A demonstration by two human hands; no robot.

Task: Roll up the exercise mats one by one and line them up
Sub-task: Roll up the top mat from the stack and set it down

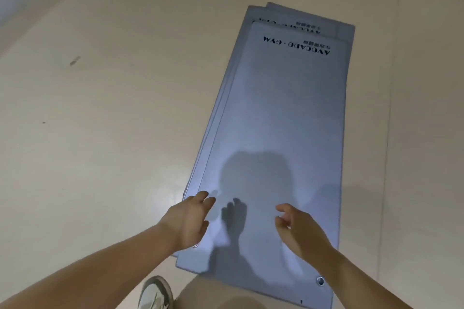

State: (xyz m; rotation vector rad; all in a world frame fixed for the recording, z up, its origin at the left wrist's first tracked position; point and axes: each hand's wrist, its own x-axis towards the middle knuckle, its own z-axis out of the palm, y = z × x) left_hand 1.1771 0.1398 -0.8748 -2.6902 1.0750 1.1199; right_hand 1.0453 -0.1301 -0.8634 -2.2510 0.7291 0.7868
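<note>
- A stack of grey mats (pixel 301 16) is lying flat on the floor (pixel 113 108), running away from the person. The top mat (pixel 276 120) is sitting slightly askew on those beneath, with black lettering (pixel 296 45) at its far end.
- The near end of the top mat is lying just beside the person's shoe (pixel 155 293), and a metal eyelet (pixel 320 280) is showing at its near right corner.
- The left hand (pixel 192 221) is hovering over the mat's near left edge, fingers loosely spread and holding nothing.
- The right hand (pixel 298 228) is hovering over the near right part of the mat, fingers lightly curled with the thumb apart, also holding nothing.
- Their shadows are falling on the mat a little apart from the hands, so both seem to be hanging above it rather than pressing on it, though I cannot tell for certain.
- No rolled mat is showing in view, so the job is likely at its very start: taking hold of the top mat's near end.
- The next move is calling for both hands to come down to the near edge, one toward each corner. They need to lift only the top sheet and turn it over tightly and evenly, so the roll runs straight.
</note>
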